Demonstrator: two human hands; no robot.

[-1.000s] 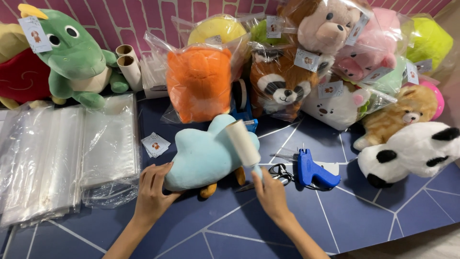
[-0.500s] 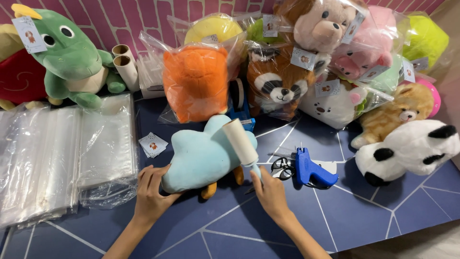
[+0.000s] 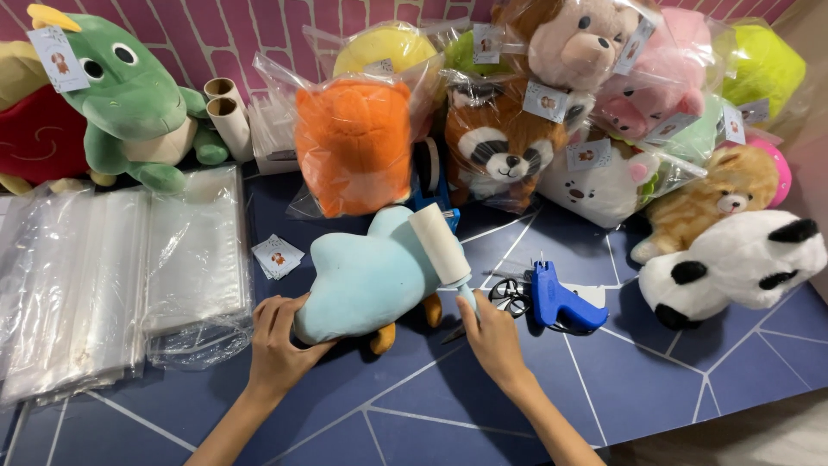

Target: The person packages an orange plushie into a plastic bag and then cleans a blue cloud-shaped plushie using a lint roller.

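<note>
A light blue plush toy point(image 3: 371, 276) lies on the dark blue floor mat point(image 3: 673, 388) in the middle of the view. My left hand point(image 3: 278, 338) grips its lower left end. My right hand point(image 3: 492, 332) holds the handle of a lint roller point(image 3: 440, 246), whose white roll rests on the toy's upper right side. Orange feet stick out under the toy.
Stacks of clear plastic bags point(image 3: 112, 276) lie at left, small paper tags point(image 3: 278, 256) beside them. A blue tagging gun point(image 3: 559, 299) and scissors point(image 3: 509, 295) lie right of my hand. Bagged plush toys line the back; a green dinosaur point(image 3: 129, 95) and a white panda point(image 3: 742, 267) sit unbagged.
The lint roller has shifted slightly along the blue toy's upper side. Both hands keep their hold; the view has moved a little.
</note>
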